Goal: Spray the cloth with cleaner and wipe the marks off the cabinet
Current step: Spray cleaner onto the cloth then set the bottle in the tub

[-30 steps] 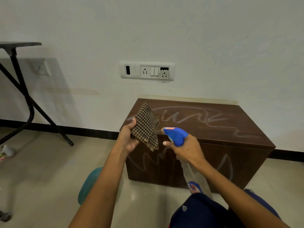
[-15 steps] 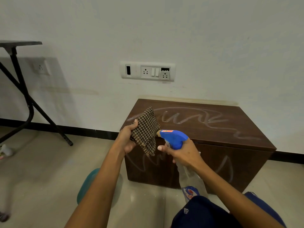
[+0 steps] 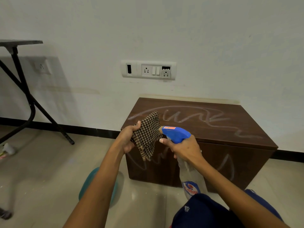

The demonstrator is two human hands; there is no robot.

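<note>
A low dark brown cabinet (image 3: 230, 129) stands against the wall, with white scribbled marks (image 3: 194, 118) across its top and more on its front. My left hand (image 3: 127, 139) holds a brown checked cloth (image 3: 148, 137) up in front of the cabinet's left corner. My right hand (image 3: 184, 148) grips a clear spray bottle with a blue trigger head (image 3: 175, 134); its nozzle nearly touches the cloth. A finger rests on the trigger.
A black folding table (image 3: 24, 89) stands at the left. A switch and socket plate (image 3: 148, 69) is on the wall above the cabinet. A teal round object (image 3: 89, 185) lies on the tiled floor under my left arm. My knee in dark blue (image 3: 202, 213) is at the bottom.
The bottle's nozzle has moved left, closer to the cloth. Both hands have shifted slightly left and up, and the cloth is held more upright.
</note>
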